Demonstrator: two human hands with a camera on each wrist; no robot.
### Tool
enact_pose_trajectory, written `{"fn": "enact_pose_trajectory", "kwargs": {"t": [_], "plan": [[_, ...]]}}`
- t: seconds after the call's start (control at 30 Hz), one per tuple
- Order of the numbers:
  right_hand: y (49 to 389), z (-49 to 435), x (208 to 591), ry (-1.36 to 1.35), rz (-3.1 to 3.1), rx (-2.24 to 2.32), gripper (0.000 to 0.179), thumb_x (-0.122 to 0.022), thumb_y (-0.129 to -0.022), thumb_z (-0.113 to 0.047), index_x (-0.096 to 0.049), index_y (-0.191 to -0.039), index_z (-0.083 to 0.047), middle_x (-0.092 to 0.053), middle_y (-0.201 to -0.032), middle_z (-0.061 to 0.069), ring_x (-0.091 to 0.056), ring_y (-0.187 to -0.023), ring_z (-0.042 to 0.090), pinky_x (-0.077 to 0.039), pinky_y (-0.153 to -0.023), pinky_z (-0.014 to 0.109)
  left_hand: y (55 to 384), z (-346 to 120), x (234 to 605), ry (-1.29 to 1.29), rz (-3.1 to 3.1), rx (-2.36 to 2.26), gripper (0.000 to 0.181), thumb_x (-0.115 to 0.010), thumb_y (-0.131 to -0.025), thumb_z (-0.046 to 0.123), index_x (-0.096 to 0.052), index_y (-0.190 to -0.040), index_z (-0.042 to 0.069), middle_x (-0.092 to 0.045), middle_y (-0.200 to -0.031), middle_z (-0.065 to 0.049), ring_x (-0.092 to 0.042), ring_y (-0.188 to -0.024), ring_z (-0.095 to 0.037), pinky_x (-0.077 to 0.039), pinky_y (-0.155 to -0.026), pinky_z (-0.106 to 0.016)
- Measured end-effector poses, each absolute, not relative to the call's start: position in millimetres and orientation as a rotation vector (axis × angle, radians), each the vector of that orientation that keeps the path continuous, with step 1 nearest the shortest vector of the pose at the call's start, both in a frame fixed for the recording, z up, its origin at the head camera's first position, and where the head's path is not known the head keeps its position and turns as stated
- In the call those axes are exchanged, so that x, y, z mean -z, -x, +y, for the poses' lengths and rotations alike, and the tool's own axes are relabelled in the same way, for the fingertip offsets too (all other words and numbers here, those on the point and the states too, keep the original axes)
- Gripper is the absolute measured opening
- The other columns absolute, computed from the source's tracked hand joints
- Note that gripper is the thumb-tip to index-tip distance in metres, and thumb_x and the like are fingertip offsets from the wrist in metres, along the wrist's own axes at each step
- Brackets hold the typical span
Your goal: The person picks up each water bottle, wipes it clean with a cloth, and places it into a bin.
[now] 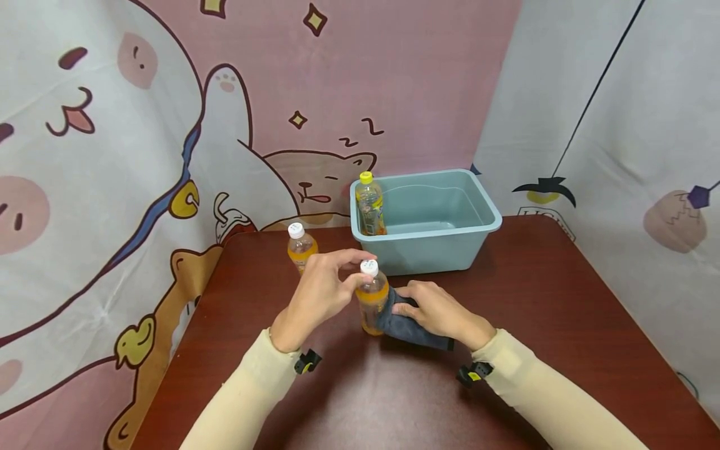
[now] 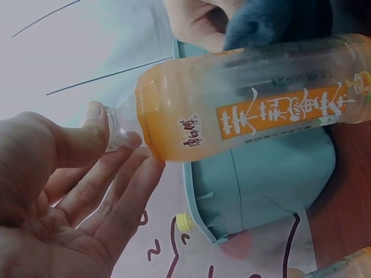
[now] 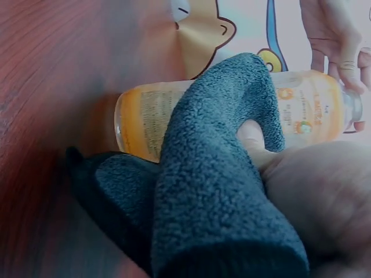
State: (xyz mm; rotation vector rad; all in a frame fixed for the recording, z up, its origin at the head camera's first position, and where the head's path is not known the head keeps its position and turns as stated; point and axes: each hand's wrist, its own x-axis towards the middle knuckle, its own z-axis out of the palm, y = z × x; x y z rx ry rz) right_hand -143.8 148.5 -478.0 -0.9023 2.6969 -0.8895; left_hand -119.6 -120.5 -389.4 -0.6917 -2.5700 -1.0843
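Note:
Upright on the table stands a plastic drink bottle with a white cap and an orange label. My left hand pinches it at the cap and neck between thumb and fingers; the left wrist view shows the grip at the neck. In my right hand is a dark grey fuzzy cloth, bunched and pressed against the bottle's side. The thumb lies over a fold of the cloth, part of which hangs down toward the table. The cloth hides the middle of the label in the right wrist view.
Behind the bottle sits a light blue plastic bin, with a yellow-capped bottle leaning in its left corner. Another white-capped orange bottle stands to the left, behind my left hand. A printed cartoon curtain closes off the brown table's back.

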Motion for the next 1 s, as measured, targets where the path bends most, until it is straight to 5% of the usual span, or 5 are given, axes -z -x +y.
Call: {"fn": "enact_pose_trajectory", "kwargs": {"t": [0.23, 0.5, 0.77, 1.0], "plan": [[146, 145, 487, 0.809, 2.650, 0.829, 0.035, -0.081, -0.111, -0.032, -0.084, -0.145, -0.022, -0.087, -0.136, 0.002, -0.071, -0.088, 0.006, -0.056, -0.078, 0.031, 119, -120, 389, 0.682, -2.582, 1.068, 0.034, -0.096, -0.097, 0.019, -0.089, -0.130, 0.016, -0.091, -0.119, 0.000, -0.050, -0.062, -0.011, -0.044, -0.061, -0.023], [145, 142, 495, 0.768, 2.676, 0.721, 0.026, -0.083, -0.110, -0.033, -0.088, -0.135, -0.029, -0.087, -0.132, 0.001, -0.079, -0.103, 0.012, -0.062, -0.076, 0.038, 120, -120, 390, 0.681, -2.595, 1.090, 0.034, -0.096, -0.098, 0.019, -0.088, -0.131, 0.016, -0.090, -0.121, -0.002, -0.058, -0.066, -0.020, -0.044, -0.061, -0.023], [146, 145, 497, 0.805, 2.660, 0.799, 0.033, -0.083, -0.110, -0.033, -0.085, -0.142, -0.027, -0.088, -0.131, -0.002, -0.075, -0.099, 0.006, -0.059, -0.081, 0.035, 121, -121, 390, 0.686, -2.589, 1.083, 0.035, -0.096, -0.098, 0.019, -0.088, -0.131, 0.015, -0.090, -0.121, -0.002, -0.059, -0.067, -0.017, -0.046, -0.062, -0.023], [143, 151, 494, 0.815, 2.671, 0.873, 0.046, -0.083, -0.111, -0.035, -0.079, -0.152, -0.016, -0.085, -0.129, 0.007, -0.077, -0.109, 0.014, -0.062, -0.087, 0.036, 121, -121, 391, 0.688, -2.592, 1.092, 0.035, -0.096, -0.098, 0.018, -0.088, -0.132, 0.016, -0.090, -0.122, -0.001, -0.061, -0.068, -0.019, -0.045, -0.061, -0.023]]}}
